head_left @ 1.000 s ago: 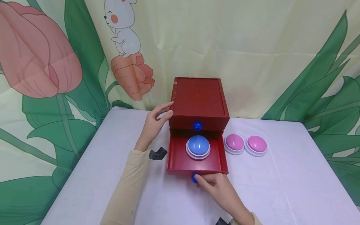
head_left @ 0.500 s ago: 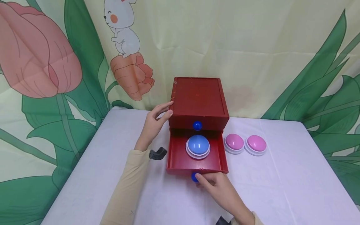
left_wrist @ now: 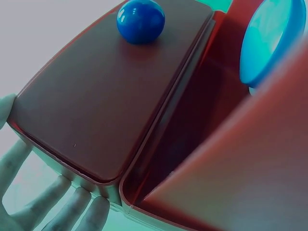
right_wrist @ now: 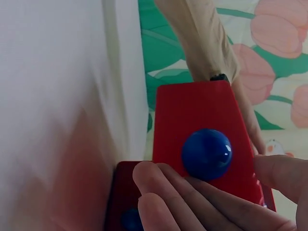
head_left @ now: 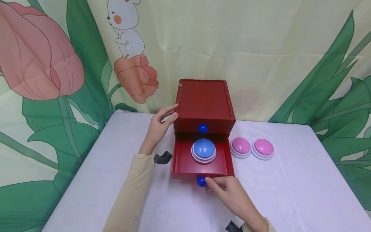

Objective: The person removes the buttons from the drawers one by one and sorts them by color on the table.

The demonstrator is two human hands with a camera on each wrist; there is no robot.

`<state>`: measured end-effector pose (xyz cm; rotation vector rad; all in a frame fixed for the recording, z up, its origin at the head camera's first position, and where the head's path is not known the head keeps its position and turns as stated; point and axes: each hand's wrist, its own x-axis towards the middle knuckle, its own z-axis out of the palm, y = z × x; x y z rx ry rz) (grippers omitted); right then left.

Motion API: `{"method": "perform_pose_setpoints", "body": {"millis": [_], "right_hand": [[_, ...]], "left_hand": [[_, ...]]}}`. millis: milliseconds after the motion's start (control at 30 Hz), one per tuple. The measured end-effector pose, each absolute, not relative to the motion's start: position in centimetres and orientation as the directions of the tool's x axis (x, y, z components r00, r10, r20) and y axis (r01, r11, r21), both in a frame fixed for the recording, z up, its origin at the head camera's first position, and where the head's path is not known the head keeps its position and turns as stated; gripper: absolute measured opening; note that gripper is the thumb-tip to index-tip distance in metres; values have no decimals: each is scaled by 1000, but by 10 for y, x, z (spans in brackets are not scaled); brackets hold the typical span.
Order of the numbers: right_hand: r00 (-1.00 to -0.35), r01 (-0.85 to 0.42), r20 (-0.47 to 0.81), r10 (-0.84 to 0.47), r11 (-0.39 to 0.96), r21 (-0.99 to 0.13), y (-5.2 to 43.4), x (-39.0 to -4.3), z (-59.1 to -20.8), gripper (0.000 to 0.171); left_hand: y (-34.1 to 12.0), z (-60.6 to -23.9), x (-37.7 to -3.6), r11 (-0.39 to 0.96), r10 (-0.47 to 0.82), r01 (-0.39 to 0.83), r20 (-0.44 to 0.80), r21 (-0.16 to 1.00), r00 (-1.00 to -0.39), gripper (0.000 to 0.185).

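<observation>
A red two-drawer box [head_left: 204, 100] stands at the back of the table, its lower drawer [head_left: 185, 166] pulled out and its upper one closed. Inside the lower drawer sits a blue dome-shaped button [head_left: 204, 149] on a white base. My left hand [head_left: 156, 132] rests against the box's left side, with fingers [left_wrist: 48, 204] extended along it in the left wrist view. At the lower drawer's blue knob [head_left: 201, 181] is my right hand [head_left: 232, 195], just to the right. In the right wrist view, thumb and fingers are spread apart on either side of that knob [right_wrist: 207, 154], not pinching it.
Two pink dome buttons on white bases, one nearer [head_left: 241, 146] and one farther right [head_left: 262, 148], lie to the right of the drawer. The upper drawer has its own blue knob [head_left: 203, 129]. A printed curtain [head_left: 249, 58] hangs behind the white-covered table [head_left: 304, 167].
My right hand has loosened from the lower drawer's knob and shifted slightly right, so more of the knob shows. The left hand, drawer and buttons stay in place.
</observation>
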<state>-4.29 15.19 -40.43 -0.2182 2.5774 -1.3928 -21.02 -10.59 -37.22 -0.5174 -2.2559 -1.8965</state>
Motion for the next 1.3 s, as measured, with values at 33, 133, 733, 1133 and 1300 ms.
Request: {"method": "perform_pose_setpoints", "body": {"millis": [33, 133, 733, 1133, 1300], "right_hand": [[-970, -34, -105, -219, 551, -834, 153, -43, -403, 31], [-972, -28, -110, -208, 564, -825, 155, -42, -398, 29], [-982, -19, -97, -162, 594, -805, 162, -39, -361, 28], [-991, -75, -17, -131, 659, -748, 168, -42, -345, 21], [-991, -101, 15, -133, 675, -731, 170, -48, -342, 21]], "left_hand": [[-106, -372, -210, 143, 165, 354, 330, 924, -929, 41], [-105, -370, -207, 147, 163, 346, 323, 926, -932, 42], [-102, -345, -188, 146, 168, 324, 300, 935, -939, 43], [-101, -346, -189, 149, 168, 318, 293, 936, -941, 43], [-101, -346, -189, 149, 167, 322, 297, 935, -940, 43]]}}
